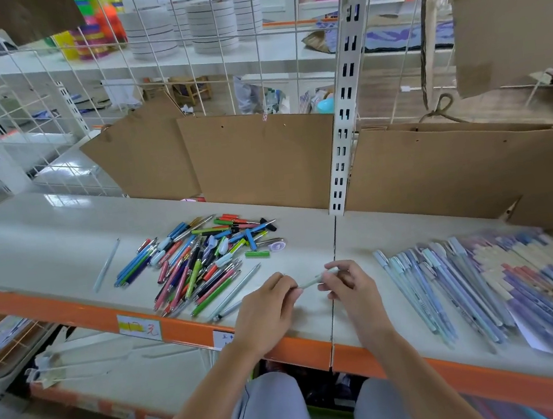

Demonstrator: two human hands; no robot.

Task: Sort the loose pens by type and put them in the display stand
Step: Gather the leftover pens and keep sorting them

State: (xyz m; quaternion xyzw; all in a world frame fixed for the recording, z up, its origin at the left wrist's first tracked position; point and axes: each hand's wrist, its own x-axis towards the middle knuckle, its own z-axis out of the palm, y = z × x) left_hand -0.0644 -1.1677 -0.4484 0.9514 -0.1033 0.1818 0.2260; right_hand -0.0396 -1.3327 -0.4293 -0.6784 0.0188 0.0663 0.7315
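Observation:
A pale green pen (315, 279) is held between both hands just above the white shelf (47, 235). My left hand (268, 310) pinches its near end and my right hand (351, 288) grips its far end. Left of the hands lies a loose pile of mixed coloured pens (201, 255). On the right, a sorted row of pale blue and purple pens (456, 288) lies side by side. One single pale pen (106, 265) lies apart at the far left. No display stand shows in the view.
Brown cardboard panels (259, 159) stand along the back of the shelf behind a white slotted upright (343, 139). An orange front rail (185, 330) edges the shelf. A small round tape roll (276, 244) lies beside the pile. Wire grid and stacked plates are behind.

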